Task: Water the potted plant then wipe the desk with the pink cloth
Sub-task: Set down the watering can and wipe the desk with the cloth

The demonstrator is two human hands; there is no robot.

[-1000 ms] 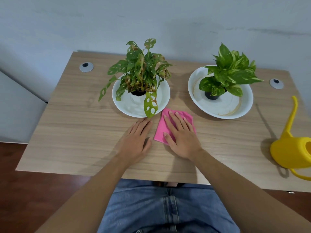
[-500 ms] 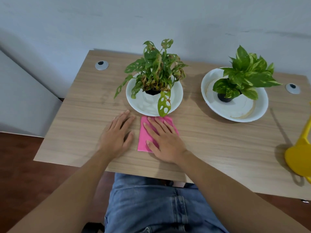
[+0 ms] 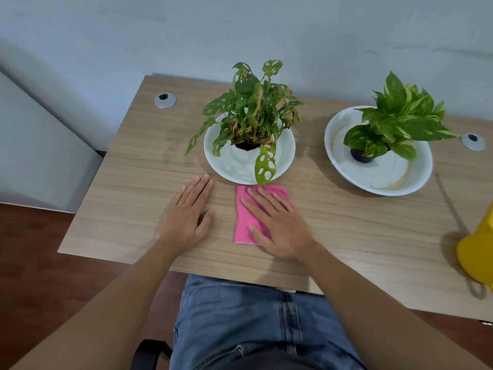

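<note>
The pink cloth (image 3: pixel 242 222) lies flat on the wooden desk (image 3: pixel 360 236), just in front of the white dish (image 3: pixel 226 166) that holds the potted plant with holed leaves (image 3: pixel 253 108). My right hand (image 3: pixel 280 225) presses palm-down on the cloth with its fingers spread, and covers most of it. My left hand (image 3: pixel 186 217) rests flat on the bare desk to the left of the cloth, holding nothing. One hanging leaf almost touches the cloth's far edge.
A second leafy plant (image 3: pixel 400 116) stands in another white dish (image 3: pixel 386 180) at the back right. A yellow watering can (image 3: pixel 477 252) is cut off by the right edge. Two cable grommets (image 3: pixel 165 100) (image 3: pixel 473 141) sit near the back corners. A wall runs behind the desk.
My right hand has slid the cloth left, from between the two dishes to in front of the holed-leaf plant's dish. My left hand moved left too. The view has turned left.
</note>
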